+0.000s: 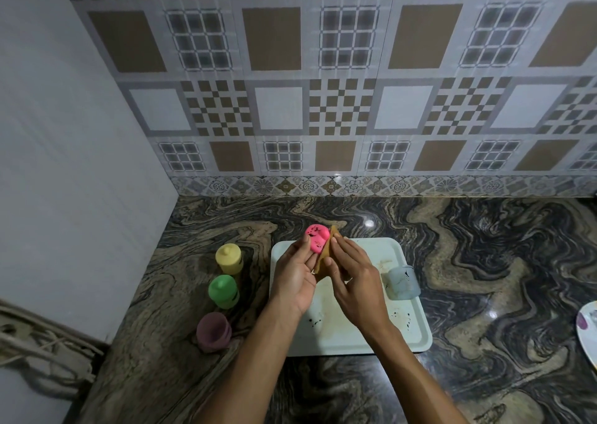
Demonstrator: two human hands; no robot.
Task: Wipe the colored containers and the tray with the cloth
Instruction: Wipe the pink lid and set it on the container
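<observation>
Fingers, left hand: the fingers [302, 246] of the left hand [295, 275] were curled round the pink container [316, 239] and gripped it from its left side, above the far edge of the tray [403, 336].
Fingers, right hand: the fingers [342, 246] of the right hand [355, 281] lay almost straight along the cloth [324, 259], with the thumb on its near face, so the cloth was pinched between thumb and fingers.
Pink container: it was lifted clear of the tray and had dark marks on the side facing me.
Cloth: brownish and folded, it was pressed against the right side of the pink container, between the two hands.
Tray: pale and rectangular, it lay flat on the countertop [484, 246], with small dark spots and a brownish smear on its surface.
Blue container: it stood on the tray at the right edge, just beside the right hand but apart from it.
Yellow container: it stood on the countertop to the left of the tray, near the far corner.
Green container: it stood left of the tray, just nearer to the person than the yellow one.
Purple container: it was left of the tray near the close corner; I could not tell if it stood straight.
Plate: only one part showed, well to the right of the tray.
Tiled wall: it rose behind the tray, at the back of the countertop.
</observation>
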